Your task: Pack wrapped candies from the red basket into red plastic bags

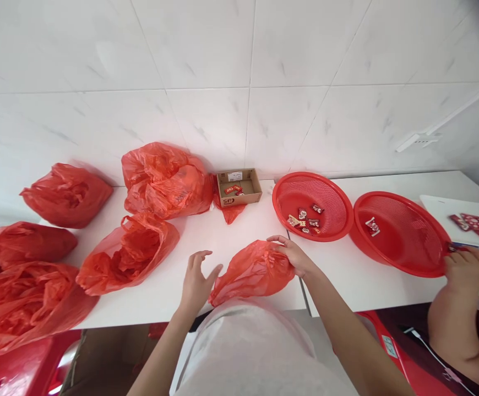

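Observation:
A small red plastic bag lies at the table's front edge, right before my body. My right hand is closed on the bunched right part of it, the thumb partly hidden. Just left of the bag, my left hand holds nothing, its thumb and fingers curved apart. Beyond my right hand stands a red mesh basket with several small wrapped sweets at its bottom. Behind the bag is a small cardboard box containing a few red packets.
Several filled red bags crowd the table's left side, one open bag among them. At right, another person's hand is at the rim of a second red basket. A white box with packets stands beyond. Tiled wall closes the back.

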Demonstrator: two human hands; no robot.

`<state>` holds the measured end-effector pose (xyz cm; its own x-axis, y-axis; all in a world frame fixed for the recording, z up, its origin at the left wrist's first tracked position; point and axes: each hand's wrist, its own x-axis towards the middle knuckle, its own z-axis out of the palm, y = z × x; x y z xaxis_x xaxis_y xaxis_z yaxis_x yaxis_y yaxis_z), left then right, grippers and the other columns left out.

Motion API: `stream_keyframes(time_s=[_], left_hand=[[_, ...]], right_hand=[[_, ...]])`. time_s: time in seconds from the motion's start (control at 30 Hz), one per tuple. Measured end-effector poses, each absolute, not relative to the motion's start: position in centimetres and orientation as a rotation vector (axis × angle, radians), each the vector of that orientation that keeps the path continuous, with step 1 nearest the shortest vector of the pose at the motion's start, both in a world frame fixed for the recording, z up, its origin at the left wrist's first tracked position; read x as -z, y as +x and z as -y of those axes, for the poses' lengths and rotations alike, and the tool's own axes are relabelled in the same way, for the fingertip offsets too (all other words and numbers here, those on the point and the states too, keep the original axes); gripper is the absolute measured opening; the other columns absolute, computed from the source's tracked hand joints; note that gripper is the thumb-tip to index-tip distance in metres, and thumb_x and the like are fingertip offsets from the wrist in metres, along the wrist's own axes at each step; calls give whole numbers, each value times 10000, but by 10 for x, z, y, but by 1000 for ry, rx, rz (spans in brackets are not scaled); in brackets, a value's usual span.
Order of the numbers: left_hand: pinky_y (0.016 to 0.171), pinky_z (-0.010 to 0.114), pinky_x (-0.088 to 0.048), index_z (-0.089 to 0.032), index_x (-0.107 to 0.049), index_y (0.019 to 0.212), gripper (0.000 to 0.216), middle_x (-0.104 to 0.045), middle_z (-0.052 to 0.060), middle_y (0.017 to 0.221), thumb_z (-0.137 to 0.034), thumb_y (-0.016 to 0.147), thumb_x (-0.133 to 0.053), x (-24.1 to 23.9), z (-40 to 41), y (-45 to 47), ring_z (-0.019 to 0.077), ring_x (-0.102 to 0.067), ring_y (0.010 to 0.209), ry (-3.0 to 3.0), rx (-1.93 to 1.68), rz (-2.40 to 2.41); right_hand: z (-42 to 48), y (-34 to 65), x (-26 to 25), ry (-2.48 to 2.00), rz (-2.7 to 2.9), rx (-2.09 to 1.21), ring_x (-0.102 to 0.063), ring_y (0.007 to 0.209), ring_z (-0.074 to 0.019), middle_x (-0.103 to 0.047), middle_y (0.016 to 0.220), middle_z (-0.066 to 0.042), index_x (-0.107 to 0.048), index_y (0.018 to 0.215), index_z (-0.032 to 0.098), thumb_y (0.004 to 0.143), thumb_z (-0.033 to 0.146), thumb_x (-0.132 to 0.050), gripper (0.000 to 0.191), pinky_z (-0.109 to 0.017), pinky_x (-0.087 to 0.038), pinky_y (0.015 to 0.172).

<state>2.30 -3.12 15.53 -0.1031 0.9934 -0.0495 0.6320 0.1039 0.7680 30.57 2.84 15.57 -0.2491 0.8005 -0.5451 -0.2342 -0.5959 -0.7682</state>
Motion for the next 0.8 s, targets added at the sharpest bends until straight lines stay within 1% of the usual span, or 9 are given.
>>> stream_keyframes(time_s=[0.1,0.2,0.27,0.33,0.43,0.57,0.63,0.73,0.8], left_hand=[[1016,473,-429,-263,-552,1119,390,-418,111,1417,-362,773,-701,-154,43,48,299,-439,1308,1812,-773,-1633],[1017,474,-420,-286,-581,1155,381,-302,83,1537,-192,788,-630,-146,39,58,306,-414,1337,1851,-697,-1539],[983,450,-439,-303,-575,1194,490,-394,69,1497,-86,755,-558,-143,27,48,282,-515,1245,1700,-680,-1569],[926,419,-461,-292,-544,1237,577,-590,69,1299,-44,717,-509,-146,13,29,248,-620,1074,1548,-683,-1614],[811,351,-485,-244,-504,1251,544,-691,34,962,-89,730,-497,-161,-1,0,206,-658,861,1397,-725,-1631],[644,283,-487,-226,-516,1211,450,-676,6,824,-302,774,-593,-181,-1,-1,183,-658,716,1178,-726,-1501],[647,291,-502,-213,-505,1213,494,-678,18,829,-379,764,-624,-186,3,14,194,-673,734,1065,-725,-1449],[664,300,-514,-206,-466,1248,550,-680,33,850,-443,775,-615,-187,9,37,192,-675,747,929,-756,-1409],[631,284,-501,-213,-457,1282,592,-672,22,810,-465,773,-625,-188,13,44,179,-657,699,857,-763,-1353]], right_hand=[[-27,296,-156,-1282,718,-1906,-653,653,-156,-699,803,-8,-582,976,220,671,330,-728,355,-277,-518,624],[-24,284,-157,-1236,718,-1916,-671,731,-174,-702,850,-24,-590,950,213,691,352,-681,308,-305,-537,703],[-24,285,-157,-1203,717,-1925,-678,779,-184,-708,893,-37,-599,954,208,695,358,-651,303,-316,-540,741],[-24,295,-157,-1233,774,-1911,-681,799,-194,-713,917,-51,-608,990,204,705,365,-628,327,-330,-542,740],[-26,316,-158,-1525,1041,-1680,-669,739,-206,-706,858,-65,-622,998,185,719,359,-617,329,-346,-533,677],[-24,314,-176,-1701,1269,-1186,-626,915,-213,-661,1073,-77,-612,1009,204,708,283,-654,314,-379,-489,842],[-19,292,-189,-1575,1463,-1006,-611,973,-196,-651,1103,-58,-608,1018,224,788,273,-597,236,-362,-466,905],[-10,251,-191,-1409,1810,-1099,-648,892,-163,-693,976,-31,-619,982,231,897,232,-458,181,-308,-495,836],[-6,232,-178,-1470,2011,-1180,-663,918,-181,-709,994,-50,-646,983,222,886,177,-454,220,-321,-499,832]])
